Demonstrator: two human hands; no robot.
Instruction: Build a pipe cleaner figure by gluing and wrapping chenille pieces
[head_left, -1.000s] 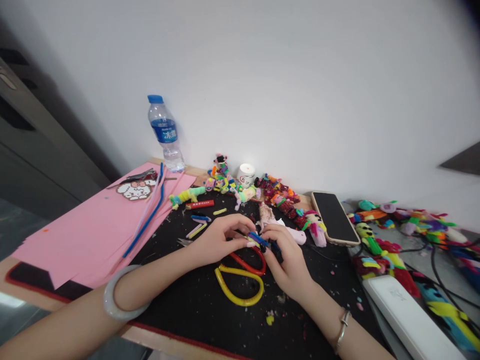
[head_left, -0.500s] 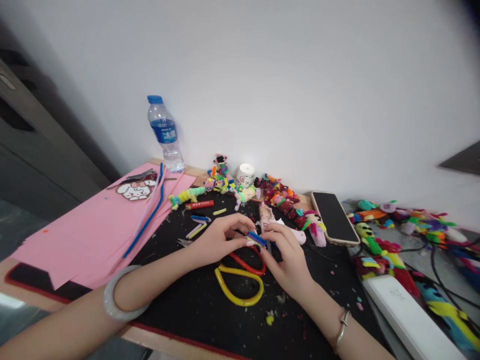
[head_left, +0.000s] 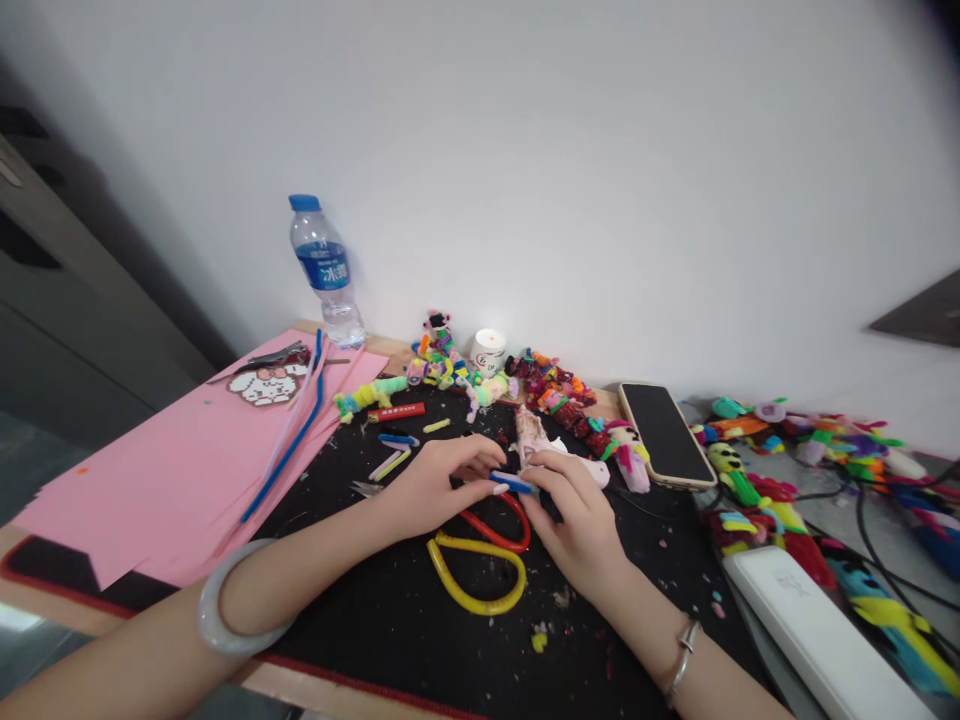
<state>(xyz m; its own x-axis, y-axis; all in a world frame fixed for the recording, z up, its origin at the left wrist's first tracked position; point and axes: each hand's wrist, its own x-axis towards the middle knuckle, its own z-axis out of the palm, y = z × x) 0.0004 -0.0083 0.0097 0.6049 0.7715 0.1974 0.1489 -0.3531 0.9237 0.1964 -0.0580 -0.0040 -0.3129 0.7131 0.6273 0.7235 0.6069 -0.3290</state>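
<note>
Between my two hands is a short blue pipe cleaner piece (head_left: 513, 482) with a paler strip along it. My left hand (head_left: 442, 480) pinches its left end between thumb and fingers. The fingers of my right hand (head_left: 574, 505) close on its right end. Just below lie scissors with one red and one yellow handle loop (head_left: 480, 590); their blades are partly hidden by my hands. Left of my left hand are short yellow and lilac pipe cleaner pieces (head_left: 391, 462) and a blue one (head_left: 398, 440). A pale pink tool (head_left: 596, 472) lies behind my right hand.
Pink paper sheets (head_left: 165, 450) with long pipe cleaners (head_left: 285, 440) cover the left side. Against the wall stand a water bottle (head_left: 322, 270) and a white cup (head_left: 488, 350). Fuzzy figures (head_left: 555, 385), a phone (head_left: 666, 435) and a white power bank (head_left: 817, 630) lie to the right.
The blue piece has turned slightly in my fingers, so a pale strip now shows along its upper side. Both hands stay nearly in place; the view has shifted a little.
</note>
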